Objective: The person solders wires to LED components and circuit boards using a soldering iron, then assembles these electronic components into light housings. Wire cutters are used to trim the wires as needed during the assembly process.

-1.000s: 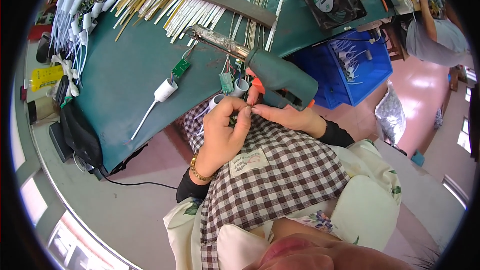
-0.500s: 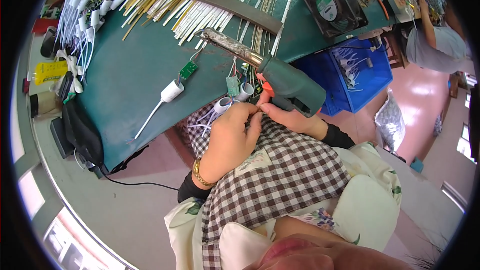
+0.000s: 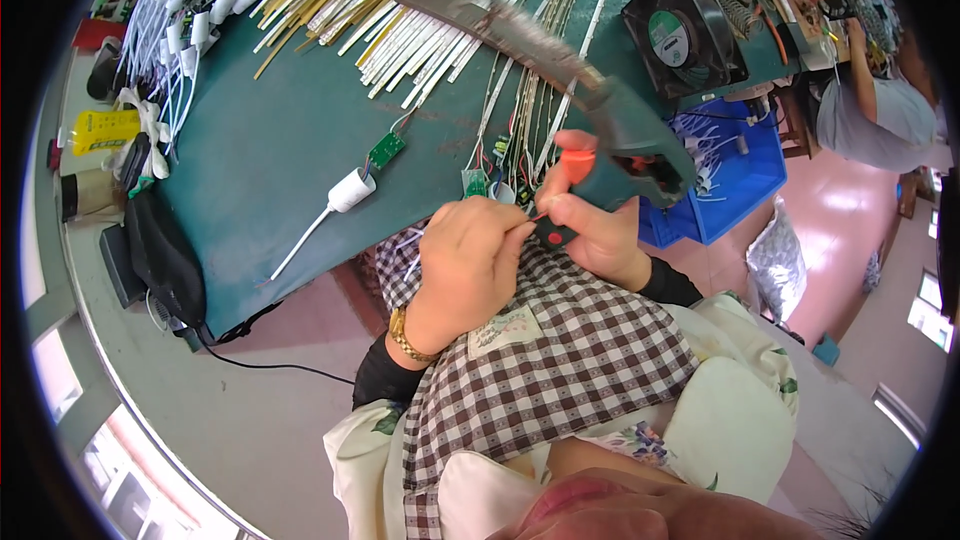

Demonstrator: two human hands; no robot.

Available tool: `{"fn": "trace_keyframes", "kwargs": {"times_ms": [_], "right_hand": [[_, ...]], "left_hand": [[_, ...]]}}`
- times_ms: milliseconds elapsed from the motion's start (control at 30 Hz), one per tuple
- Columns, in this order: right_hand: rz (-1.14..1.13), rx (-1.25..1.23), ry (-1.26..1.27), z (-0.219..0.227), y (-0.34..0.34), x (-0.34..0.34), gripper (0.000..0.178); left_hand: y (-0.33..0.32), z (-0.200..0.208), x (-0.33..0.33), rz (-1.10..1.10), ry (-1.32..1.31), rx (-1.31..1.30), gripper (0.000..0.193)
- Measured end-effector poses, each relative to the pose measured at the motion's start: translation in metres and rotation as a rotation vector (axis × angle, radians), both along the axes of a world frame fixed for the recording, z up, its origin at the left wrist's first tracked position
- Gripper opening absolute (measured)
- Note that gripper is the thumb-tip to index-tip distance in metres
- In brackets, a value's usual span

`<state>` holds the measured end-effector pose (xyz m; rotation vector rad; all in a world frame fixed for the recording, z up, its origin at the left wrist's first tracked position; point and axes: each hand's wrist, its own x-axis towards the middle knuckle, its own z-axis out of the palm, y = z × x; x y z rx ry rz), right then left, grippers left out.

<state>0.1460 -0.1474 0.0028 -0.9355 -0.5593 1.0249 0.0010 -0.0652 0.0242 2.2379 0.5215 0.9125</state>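
My right hand (image 3: 603,238) grips the handle of a dark green soldering gun (image 3: 655,145) with an orange trigger. Its metal barrel, blurred, points up and left over the table. Close beside it, my left hand (image 3: 468,248) is closed in a pinch. A thin reddish wire shows between the two hands, seemingly at the left fingertips. Just beyond the fingers are a small green circuit board (image 3: 474,182) and a white cylindrical housing (image 3: 502,193), partly hidden. Further left lies another white housing (image 3: 352,190) with a white cable, wired to a green circuit board (image 3: 386,149).
Long thin strips (image 3: 430,45) cover the far table, with a dark bar (image 3: 440,6) across them. A black fan (image 3: 684,32) stands at the right. Beyond the table edge is a blue bin (image 3: 740,200). Wired white housings (image 3: 180,25) pile up far left. A person (image 3: 870,105) sits far right.
The soldering gun has swung up and right, and my right hand now wraps its handle. My left hand stays pinched near the same spot. The view has shifted slightly.
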Motion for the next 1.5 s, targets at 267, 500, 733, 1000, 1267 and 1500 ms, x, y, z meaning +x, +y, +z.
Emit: {"fn": "trace_keyframes", "kwargs": {"times_ms": [267,500,733,1000,1267,1500], "right_hand": [[-0.101,-0.010,-0.116,0.001,0.010,0.033,0.055],[-0.004,-0.176,-0.105,-0.002,-0.004,0.028,0.048],[0.010,-0.283,-0.189,-0.004,-0.019,0.036,0.045],[0.196,-0.264,-0.477,-0.001,-0.021,0.041,0.041],[0.185,-0.315,-0.564,-0.016,-0.035,0.032,0.037],[0.230,-0.414,-0.511,-0.007,-0.038,0.035,0.020]], "left_hand": [[0.053,0.007,0.012,0.181,0.165,-0.254,0.007],[0.091,-0.009,0.034,0.301,0.380,-0.233,0.006],[0.097,-0.019,0.028,0.300,0.253,-0.229,0.005],[0.101,-0.015,0.030,0.347,0.309,-0.252,0.006],[0.101,-0.019,0.021,0.334,0.196,-0.280,0.009],[0.100,-0.018,0.022,0.366,0.289,-0.273,0.007]]}}
